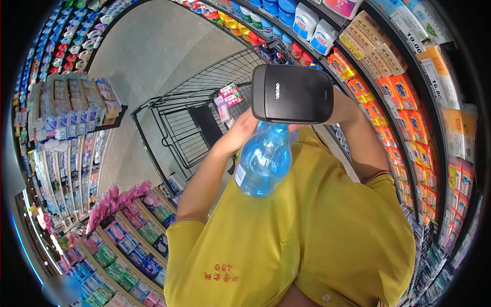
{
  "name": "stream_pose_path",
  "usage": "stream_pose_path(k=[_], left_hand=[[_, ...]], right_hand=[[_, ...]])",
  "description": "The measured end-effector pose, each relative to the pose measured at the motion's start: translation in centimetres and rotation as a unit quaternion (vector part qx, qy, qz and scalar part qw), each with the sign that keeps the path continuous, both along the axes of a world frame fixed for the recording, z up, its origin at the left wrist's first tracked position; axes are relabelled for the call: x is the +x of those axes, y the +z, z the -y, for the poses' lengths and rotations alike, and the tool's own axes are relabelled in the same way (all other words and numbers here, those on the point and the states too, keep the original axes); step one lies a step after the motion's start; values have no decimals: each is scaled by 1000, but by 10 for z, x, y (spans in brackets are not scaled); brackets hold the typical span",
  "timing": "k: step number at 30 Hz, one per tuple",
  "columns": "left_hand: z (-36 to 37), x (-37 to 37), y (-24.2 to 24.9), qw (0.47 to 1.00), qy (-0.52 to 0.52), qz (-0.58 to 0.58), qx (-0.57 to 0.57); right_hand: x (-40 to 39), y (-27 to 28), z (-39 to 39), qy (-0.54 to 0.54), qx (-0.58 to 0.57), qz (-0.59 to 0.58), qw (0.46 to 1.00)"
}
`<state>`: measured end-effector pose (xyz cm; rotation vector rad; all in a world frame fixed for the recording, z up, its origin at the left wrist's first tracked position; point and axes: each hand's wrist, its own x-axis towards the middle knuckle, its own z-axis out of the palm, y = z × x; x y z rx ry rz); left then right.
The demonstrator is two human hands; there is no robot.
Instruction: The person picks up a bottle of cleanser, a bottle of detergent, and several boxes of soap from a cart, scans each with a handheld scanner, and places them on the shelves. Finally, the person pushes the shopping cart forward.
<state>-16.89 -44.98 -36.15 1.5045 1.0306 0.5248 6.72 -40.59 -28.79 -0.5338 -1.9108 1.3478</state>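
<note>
bottle point(264, 161), blue and clear, hung neck-up just below the black scanner point(292, 93), likely so its label faced the reader. left hand point(244, 128) wrapped its neck; right hand point(340, 105) was mostly hidden behind the scanner, grip unclear. beyond the scanner stood 1 wire cart point(189, 115), shelves point(409, 112) crowding close.

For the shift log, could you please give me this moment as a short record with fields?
place: shop aisle with stocked shelves on both sides
left hand: holds a blue bottle by its upper part
right hand: holds a black scanner just above the bottle
cart: wire, ahead of the hands, with small packets inside
clothing: yellow shirt
</note>
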Motion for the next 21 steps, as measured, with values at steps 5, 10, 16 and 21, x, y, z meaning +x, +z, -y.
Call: stream_pose_path(k=[5,10,16,21], left_hand=[[24,-37,59,976,-6,168,-137],[33,-19,103,994,-20,-107,-32],[27,-15,40,995,70,40,-66],[13,-12,41,967,128,173,-135]], right_hand=[[-1,-3,-3,-32,-85,21,996],[-3,-4,-7,-46,-66,80,994],[0,-13,-12,-47,-138,21,989],[47,-9,-6,-149,-315,-101,932]])
